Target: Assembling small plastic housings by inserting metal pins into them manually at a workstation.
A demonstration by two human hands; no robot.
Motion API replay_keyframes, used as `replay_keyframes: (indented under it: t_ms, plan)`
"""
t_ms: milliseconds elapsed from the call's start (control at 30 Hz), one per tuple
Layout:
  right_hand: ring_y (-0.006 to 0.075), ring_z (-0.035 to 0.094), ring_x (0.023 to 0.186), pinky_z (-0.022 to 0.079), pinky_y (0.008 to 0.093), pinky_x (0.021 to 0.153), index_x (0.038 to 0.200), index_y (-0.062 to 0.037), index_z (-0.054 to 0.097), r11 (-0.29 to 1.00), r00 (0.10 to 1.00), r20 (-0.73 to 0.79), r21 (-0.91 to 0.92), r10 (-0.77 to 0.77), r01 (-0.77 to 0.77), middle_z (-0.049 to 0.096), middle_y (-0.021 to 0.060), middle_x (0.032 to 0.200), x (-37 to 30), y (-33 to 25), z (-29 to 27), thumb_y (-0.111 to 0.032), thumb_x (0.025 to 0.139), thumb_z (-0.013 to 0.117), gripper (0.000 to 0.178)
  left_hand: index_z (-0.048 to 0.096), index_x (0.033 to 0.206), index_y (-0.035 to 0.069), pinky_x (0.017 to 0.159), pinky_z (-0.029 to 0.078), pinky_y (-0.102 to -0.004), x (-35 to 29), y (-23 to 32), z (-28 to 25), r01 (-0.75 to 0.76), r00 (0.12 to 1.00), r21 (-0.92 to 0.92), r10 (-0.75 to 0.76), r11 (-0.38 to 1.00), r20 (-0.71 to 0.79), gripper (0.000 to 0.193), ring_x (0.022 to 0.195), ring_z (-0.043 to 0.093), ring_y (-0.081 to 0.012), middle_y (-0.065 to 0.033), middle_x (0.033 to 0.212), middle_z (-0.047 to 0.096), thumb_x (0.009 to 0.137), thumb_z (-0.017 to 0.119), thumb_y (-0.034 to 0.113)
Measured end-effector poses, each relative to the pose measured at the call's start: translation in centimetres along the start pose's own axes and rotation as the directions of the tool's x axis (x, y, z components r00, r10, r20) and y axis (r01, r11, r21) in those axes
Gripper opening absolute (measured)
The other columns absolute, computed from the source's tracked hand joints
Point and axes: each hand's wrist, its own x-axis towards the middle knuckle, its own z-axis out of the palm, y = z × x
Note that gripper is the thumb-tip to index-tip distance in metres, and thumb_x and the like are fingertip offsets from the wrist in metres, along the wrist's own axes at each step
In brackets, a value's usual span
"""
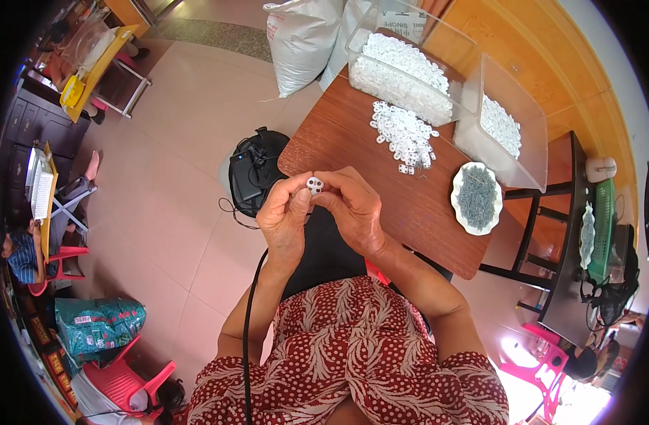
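My left hand (283,216) and my right hand (353,209) meet in front of me, both pinching one small white plastic piece (314,185) with round holes between the fingertips. The piece is held just off the near edge of a brown wooden table (381,198). On the table beyond lies a loose pile of the same white pieces (404,134). To the right of my hands stands a white scalloped plate (477,197) heaped with thin grey metal pins.
Two clear plastic bins of white pieces, one large (402,71) and one at the right (505,124), stand at the table's far side. White sacks (303,39) lean behind. A black bag (254,173) lies on the tiled floor. Other people sit at left and lower right. Pink plastic chairs (122,382) stand nearby.
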Motion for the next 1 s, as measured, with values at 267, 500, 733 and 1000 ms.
replay_keyframes:
  t_ms: [267, 500, 733, 1000]
  plan:
    - [0.0161, 0.058, 0.074, 0.048, 0.0246, 0.065, 0.1, 0.0041, 0.061, 0.997, 0.996, -0.027, -0.02, -0.081, 0.08, 0.059, 0.009, 0.084, -0.1, 0.3, 0.5, 0.005, 0.077, 0.064, 0.023, 0.061, 0.102, -0.001, 0.057, 0.038, -0.0164, -0.4, -0.2, 0.1, -0.048, 0.997, 0.019, 0.049, 0.999, -0.054, 0.017, 0.067, 0.046, -0.0038, 0.0001, 0.084, 0.055, 0.09, 0.057, 0.01]
    - [0.0162, 0.058, 0.074, 0.048, 0.0249, 0.065, 0.1, 0.0031, 0.061, 0.995, 0.995, -0.029, -0.041, -0.09, 0.089, 0.059, 0.0087, 0.085, -0.2, 0.5, 0.8, 0.005, 0.076, 0.064, 0.024, 0.059, 0.102, -0.001, 0.06, 0.04, -0.0166, -0.5, -0.3, 0.2, -0.054, 0.995, 0.02, 0.055, 0.998, -0.079, 0.018, 0.069, 0.047, -0.004, -0.0009, 0.087, 0.057, 0.091, 0.056, 0.012]
    - [0.0152, 0.057, 0.076, 0.047, 0.024, 0.066, 0.1, 0.001, 0.061, 1.0, 0.999, -0.042, 0.016, -0.002, 0.003, 0.058, 0.0076, 0.087, -0.3, -0.1, 1.0, 0.004, 0.076, 0.065, 0.025, 0.058, 0.105, 0.001, 0.055, 0.038, -0.0148, -0.4, 0.5, -0.1, 0.019, 0.998, -0.017, -0.02, 1.0, -0.055, 0.019, 0.066, 0.046, -0.0021, -0.0002, 0.088, 0.059, 0.09, 0.057, 0.012]
    - [0.021, 0.055, 0.072, 0.046, 0.0285, 0.062, 0.1, -0.0018, 0.06, 0.997, 0.997, -0.037, -0.019, -0.069, 0.069, 0.058, 0.0089, 0.083, 0.0, -0.1, 1.0, 0.002, 0.073, 0.067, 0.028, 0.06, 0.105, -0.001, 0.057, 0.04, -0.0158, -0.4, 0.5, 0.1, -0.032, 0.998, 0.068, 0.035, 0.997, -0.042, 0.019, 0.07, 0.048, -0.0034, -0.0013, 0.09, 0.057, 0.091, 0.055, 0.009]
